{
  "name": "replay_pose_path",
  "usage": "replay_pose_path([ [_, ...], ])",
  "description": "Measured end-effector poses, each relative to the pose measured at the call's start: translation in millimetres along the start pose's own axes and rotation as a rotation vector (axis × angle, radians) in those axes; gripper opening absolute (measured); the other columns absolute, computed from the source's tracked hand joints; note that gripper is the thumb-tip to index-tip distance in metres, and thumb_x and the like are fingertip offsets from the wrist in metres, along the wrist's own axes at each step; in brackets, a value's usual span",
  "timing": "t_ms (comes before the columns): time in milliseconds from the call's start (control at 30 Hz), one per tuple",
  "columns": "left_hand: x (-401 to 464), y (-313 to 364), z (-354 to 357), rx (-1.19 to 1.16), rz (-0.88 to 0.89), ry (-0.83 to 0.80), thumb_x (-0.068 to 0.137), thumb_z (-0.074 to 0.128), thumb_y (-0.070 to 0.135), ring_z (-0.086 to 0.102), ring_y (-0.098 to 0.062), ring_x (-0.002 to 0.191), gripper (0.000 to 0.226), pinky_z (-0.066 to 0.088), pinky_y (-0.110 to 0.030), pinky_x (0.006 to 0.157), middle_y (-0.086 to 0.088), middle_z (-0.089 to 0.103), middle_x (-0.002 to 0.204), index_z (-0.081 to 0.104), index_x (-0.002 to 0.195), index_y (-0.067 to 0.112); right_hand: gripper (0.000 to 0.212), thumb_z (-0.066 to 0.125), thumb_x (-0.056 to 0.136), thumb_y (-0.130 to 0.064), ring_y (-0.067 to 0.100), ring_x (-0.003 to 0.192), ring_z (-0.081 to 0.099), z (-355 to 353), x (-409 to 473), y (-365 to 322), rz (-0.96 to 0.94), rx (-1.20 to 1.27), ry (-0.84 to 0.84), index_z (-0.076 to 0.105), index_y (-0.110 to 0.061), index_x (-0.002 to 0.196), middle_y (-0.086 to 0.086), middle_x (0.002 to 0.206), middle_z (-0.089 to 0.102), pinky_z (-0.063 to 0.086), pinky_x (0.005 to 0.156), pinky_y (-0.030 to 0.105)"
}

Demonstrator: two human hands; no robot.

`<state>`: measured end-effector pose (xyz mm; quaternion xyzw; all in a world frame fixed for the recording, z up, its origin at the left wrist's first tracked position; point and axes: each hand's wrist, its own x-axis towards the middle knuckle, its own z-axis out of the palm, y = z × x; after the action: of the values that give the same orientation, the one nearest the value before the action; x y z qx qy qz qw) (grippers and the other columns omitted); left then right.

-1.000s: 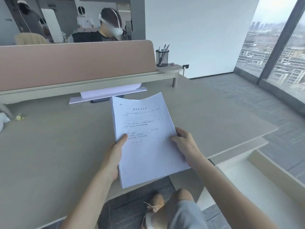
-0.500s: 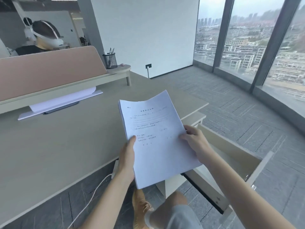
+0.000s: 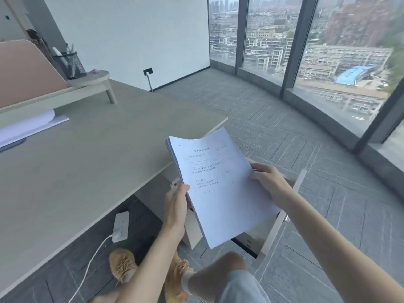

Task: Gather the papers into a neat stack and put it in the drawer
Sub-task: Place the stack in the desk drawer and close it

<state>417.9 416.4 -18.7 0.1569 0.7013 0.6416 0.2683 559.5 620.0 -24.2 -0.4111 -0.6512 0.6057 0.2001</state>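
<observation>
A squared-up stack of white printed papers is held in the air past the desk's right end, above the open drawer. My left hand grips its left edge, thumb on top. On the right edge my right hand pinches the stack the same way. The drawer is pulled out below the desk; the papers hide most of its inside, and only its pale front panel and right wall show.
The grey desk runs off to the left, with more white sheets under a raised shelf that carries a mesh pen cup. A white power strip and cable lie on the floor by my feet. Carpet and windows fill the right.
My view and both hands have swung to the right. The stack has moved off the desktop and now hangs over the open drawer, which came into view.
</observation>
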Motion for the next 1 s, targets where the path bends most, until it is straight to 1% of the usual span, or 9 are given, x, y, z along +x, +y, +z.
replay_pose_path([
  [100, 20, -20, 12, 0.123, 0.011, -0.078, 0.080, 0.049, 0.021, 0.044, -0.021, 0.074, 0.025, 0.035, -0.036, 0.067, -0.009, 0.055, 0.076, 0.050, 0.082, -0.004, 0.039, 0.056, 0.079, -0.002, 0.026, 0.088, 0.076, -15, 15, 13, 0.041, -0.030, 0.028, 0.081, -0.021, 0.101, 0.010, 0.103, 0.081, 0.058, 0.094, 0.047],
  [200, 34, -39, 24, 0.188, 0.026, -0.107, 0.081, 0.053, 0.020, 0.067, -0.024, 0.081, 0.025, 0.054, -0.042, 0.075, -0.010, 0.073, 0.085, 0.060, 0.105, 0.023, 0.040, 0.055, 0.081, 0.001, 0.025, 0.086, 0.074, -29, 32, 26, 0.074, -0.067, 0.044, 0.079, -0.019, 0.106, 0.010, 0.104, 0.080, 0.058, 0.094, 0.045],
  [267, 39, -47, 30, 0.214, 0.060, -0.080, 0.082, 0.056, 0.018, 0.066, -0.022, 0.077, 0.050, 0.054, -0.041, 0.078, -0.013, 0.070, 0.081, 0.044, 0.125, 0.042, 0.041, 0.055, 0.083, 0.003, 0.026, 0.086, 0.071, -36, 45, 31, 0.096, -0.109, 0.053, 0.076, -0.017, 0.113, 0.010, 0.106, 0.077, 0.058, 0.090, 0.041],
  [333, 42, -54, 38, 0.299, 0.119, -0.093, 0.086, 0.056, 0.012, 0.056, -0.019, 0.065, 0.062, 0.050, -0.036, 0.072, -0.014, 0.064, 0.072, 0.035, 0.136, 0.043, 0.039, 0.054, 0.085, 0.003, 0.027, 0.085, 0.070, -42, 56, 33, 0.108, -0.154, 0.044, 0.073, -0.015, 0.114, 0.009, 0.101, 0.075, 0.058, 0.084, 0.038],
  [500, 60, -69, 50, 0.550, 0.181, -0.181, 0.093, 0.057, 0.021, 0.065, -0.010, 0.078, 0.019, 0.052, -0.020, 0.074, 0.008, 0.071, 0.083, 0.071, 0.106, 0.021, 0.038, 0.053, 0.087, 0.004, 0.022, 0.077, 0.067, -41, 89, 38, 0.095, -0.305, -0.052, 0.071, -0.030, 0.090, 0.004, 0.093, 0.071, 0.055, 0.076, 0.033],
  [567, 68, -72, 54, 0.655, 0.220, -0.232, 0.095, 0.055, 0.027, 0.064, -0.010, 0.075, 0.021, 0.049, -0.014, 0.069, 0.001, 0.075, 0.085, 0.072, 0.096, 0.015, 0.041, 0.051, 0.086, 0.001, 0.020, 0.078, 0.063, -35, 102, 39, 0.079, -0.391, -0.058, 0.070, -0.035, 0.090, 0.002, 0.094, 0.068, 0.049, 0.073, 0.029],
  [667, 79, -74, 61, 0.822, 0.282, -0.352, 0.097, 0.048, 0.034, 0.067, -0.019, 0.079, 0.032, 0.055, -0.030, 0.076, -0.003, 0.074, 0.083, 0.070, 0.093, 0.011, 0.044, 0.047, 0.088, -0.003, 0.021, 0.085, 0.059, -26, 120, 40, 0.057, -0.543, -0.021, 0.072, -0.030, 0.111, 0.005, 0.102, 0.065, 0.044, 0.069, 0.026],
  [833, 97, -81, 79, 1.110, 0.462, -0.385, 0.098, 0.040, 0.040, 0.063, -0.028, 0.080, 0.044, 0.044, -0.035, 0.087, -0.005, 0.074, 0.084, 0.071, 0.090, 0.010, 0.052, 0.049, 0.084, 0.000, 0.027, 0.099, 0.061, -20, 144, 51, 0.040, -0.765, -0.093, 0.071, -0.027, 0.124, 0.008, 0.117, 0.068, 0.050, 0.080, 0.032],
  [1000, 109, -98, 93, 1.225, 0.384, -0.510, 0.097, 0.039, 0.041, 0.065, -0.034, 0.079, 0.042, 0.050, -0.036, 0.074, -0.012, 0.073, 0.084, 0.065, 0.087, 0.010, 0.056, 0.046, 0.082, 0.005, 0.029, 0.117, 0.060, -15, 162, 69, 0.017, -0.854, -0.127, 0.067, -0.018, 0.128, 0.007, 0.127, 0.068, 0.038, 0.081, 0.025],
])
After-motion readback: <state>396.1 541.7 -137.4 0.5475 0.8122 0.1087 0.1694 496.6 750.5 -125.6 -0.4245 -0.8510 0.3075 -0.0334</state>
